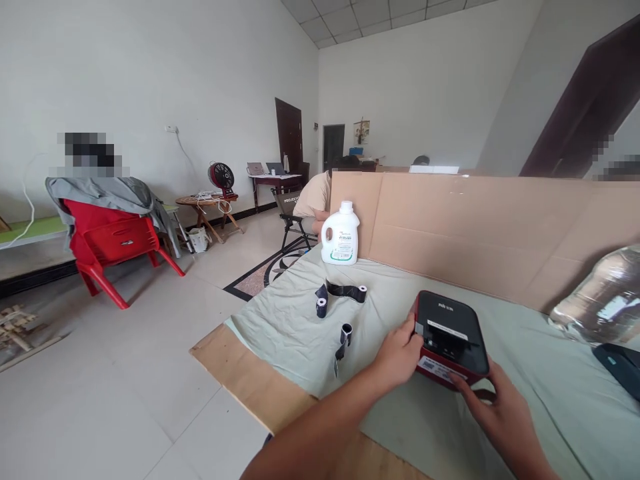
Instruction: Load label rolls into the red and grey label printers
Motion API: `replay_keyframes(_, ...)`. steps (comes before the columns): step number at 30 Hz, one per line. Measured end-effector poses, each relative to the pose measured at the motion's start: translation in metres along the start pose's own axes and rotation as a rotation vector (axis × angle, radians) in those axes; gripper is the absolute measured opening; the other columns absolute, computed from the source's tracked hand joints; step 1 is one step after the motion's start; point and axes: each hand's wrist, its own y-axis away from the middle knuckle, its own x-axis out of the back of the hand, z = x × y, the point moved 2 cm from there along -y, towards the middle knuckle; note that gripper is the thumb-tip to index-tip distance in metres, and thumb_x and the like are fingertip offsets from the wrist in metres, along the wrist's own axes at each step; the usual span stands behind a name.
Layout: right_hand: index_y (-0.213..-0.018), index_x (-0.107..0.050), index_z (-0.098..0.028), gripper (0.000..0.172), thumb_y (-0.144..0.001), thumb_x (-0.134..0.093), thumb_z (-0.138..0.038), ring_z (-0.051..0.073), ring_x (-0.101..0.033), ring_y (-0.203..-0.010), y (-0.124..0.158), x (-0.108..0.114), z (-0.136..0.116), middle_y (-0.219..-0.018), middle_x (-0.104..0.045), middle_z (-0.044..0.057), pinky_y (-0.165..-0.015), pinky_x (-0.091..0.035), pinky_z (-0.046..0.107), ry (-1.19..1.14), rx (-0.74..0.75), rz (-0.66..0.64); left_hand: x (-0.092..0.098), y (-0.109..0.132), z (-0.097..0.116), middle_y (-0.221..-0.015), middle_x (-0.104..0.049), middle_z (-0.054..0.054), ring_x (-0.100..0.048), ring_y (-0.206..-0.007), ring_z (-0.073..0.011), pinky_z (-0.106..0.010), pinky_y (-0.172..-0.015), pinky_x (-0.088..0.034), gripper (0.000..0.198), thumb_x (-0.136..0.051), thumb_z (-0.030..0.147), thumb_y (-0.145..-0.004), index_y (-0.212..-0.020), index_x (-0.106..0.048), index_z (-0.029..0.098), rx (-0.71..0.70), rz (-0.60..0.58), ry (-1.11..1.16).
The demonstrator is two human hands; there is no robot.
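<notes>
A small label printer [453, 333], black on top with dark red sides, is held between my two hands above the cloth-covered table [390, 427]. My left hand [400, 353] grips its left side, thumb near the front corner. On the right, my right hand [493, 400] has its thumb against the labelled front face and fingers round the far side, partly hidden. Left of the printer lie several dark paper rolls: one partly unwound roll [361, 293], a short upright roll [321, 307] and another trailing roll [346, 333].
A white detergent bottle [341, 237] stands at the table's far left corner, by a tall cardboard panel [450, 227]. To the right lie a plastic-wrapped bundle [600, 293] and a dark flat object [620, 370]. Beyond are a red chair [115, 240] with a person, and another person's arm [315, 207].
</notes>
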Motion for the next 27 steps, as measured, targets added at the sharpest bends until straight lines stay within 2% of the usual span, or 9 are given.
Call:
replay_keyframes(3,-0.133,-0.058,-0.022,0.066,-0.077,-0.069,-0.056,0.022,-0.069,-0.073,-0.042,-0.012,-0.022,-0.108,-0.072,0.011,-0.060,-0.063,0.033,0.008,0.095,-0.033,0.030,-0.029,0.012,-0.136,-0.065,0.001,-0.061,-0.123,-0.0223,-0.038,-0.112,-0.044,0.053,-0.041,0.023,-0.092,-0.143,-0.055,0.027,-0.010,0.009,0.063)
replay_keyframes(6,-0.142,-0.053,-0.022,0.072,-0.079,-0.069,-0.053,0.022,-0.071,-0.072,-0.091,-0.035,-0.051,-0.099,-0.075,0.008,-0.066,-0.064,0.037,0.005,0.119,-0.085,0.072,-0.065,0.021,-0.131,-0.068,0.000,-0.061,-0.124,-0.0247,-0.042,-0.114,-0.041,0.047,-0.044,0.028,-0.093,-0.137,-0.060,0.025,-0.005,0.039,0.044)
replay_keyframes(9,-0.146,-0.049,-0.024,0.074,-0.079,-0.070,-0.046,0.025,-0.073,-0.082,-0.136,-0.071,-0.078,-0.106,-0.076,0.008,-0.077,-0.063,0.041,-0.039,0.141,-0.101,0.114,-0.103,0.020,-0.128,-0.070,-0.004,-0.060,-0.126,-0.0275,-0.044,-0.116,-0.039,0.043,-0.048,0.039,-0.095,-0.130,-0.065,0.020,-0.028,0.105,0.048)
replay_keyframes(11,-0.146,-0.047,-0.024,0.073,-0.078,-0.069,-0.042,0.027,-0.073,-0.089,-0.160,-0.099,-0.090,-0.109,-0.075,0.008,-0.081,-0.061,0.043,-0.091,0.146,-0.104,0.138,-0.125,0.014,-0.130,-0.069,-0.004,-0.059,-0.127,-0.0272,-0.044,-0.117,-0.037,0.040,-0.050,0.036,-0.094,-0.126,-0.067,0.018,-0.042,0.163,0.096)
replay_keyframes(13,-0.138,-0.053,-0.022,0.065,-0.077,-0.069,-0.038,0.027,-0.071,-0.094,-0.178,-0.127,-0.095,-0.109,-0.075,0.009,-0.084,-0.059,0.044,-0.135,0.140,-0.113,0.157,-0.142,0.002,-0.130,-0.069,-0.003,-0.058,-0.129,-0.0260,-0.044,-0.119,-0.035,0.037,-0.053,0.029,-0.091,-0.122,-0.069,0.019,-0.030,0.215,0.139)
replay_keyframes(17,-0.115,-0.058,-0.019,0.046,-0.073,-0.070,-0.032,0.028,-0.070,-0.094,-0.192,-0.176,-0.089,-0.107,-0.074,0.010,-0.087,-0.055,0.045,-0.188,0.101,-0.170,0.185,-0.159,-0.030,-0.119,-0.074,-0.004,-0.060,-0.126,-0.0265,-0.049,-0.117,-0.037,0.035,-0.059,0.027,-0.085,-0.117,-0.071,0.019,0.043,0.229,0.175)
replay_keyframes(20,-0.112,-0.056,-0.021,0.041,-0.074,-0.068,-0.030,0.028,-0.069,-0.095,-0.193,-0.202,-0.083,-0.109,-0.074,0.010,-0.086,-0.054,0.044,-0.178,0.076,-0.226,0.198,-0.157,-0.052,-0.114,-0.075,-0.007,-0.062,-0.122,-0.0276,-0.051,-0.113,-0.040,0.036,-0.063,0.029,-0.083,-0.116,-0.071,0.017,0.098,0.233,0.204)
replay_keyframes(23,-0.111,-0.054,-0.021,0.037,-0.076,-0.065,-0.027,0.027,-0.068,-0.095,-0.194,-0.219,-0.084,-0.108,-0.073,0.010,-0.084,-0.054,0.041,-0.149,0.080,-0.252,0.208,-0.153,-0.065,-0.114,-0.075,-0.009,-0.064,-0.119,-0.0290,-0.053,-0.112,-0.042,0.038,-0.062,0.033,-0.085,-0.118,-0.070,0.016,0.137,0.259,0.223)
replay_keyframes(27,-0.106,-0.053,-0.023,0.033,-0.075,-0.065,-0.026,0.028,-0.067,-0.092,-0.200,-0.227,-0.091,-0.101,-0.072,0.009,-0.083,-0.053,0.042,-0.111,0.075,-0.255,0.219,-0.156,-0.072,-0.116,-0.075,-0.007,-0.064,-0.119,-0.0284,-0.052,-0.112,-0.042,0.040,-0.060,0.034,-0.086,-0.123,-0.069,0.019,0.157,0.293,0.241)
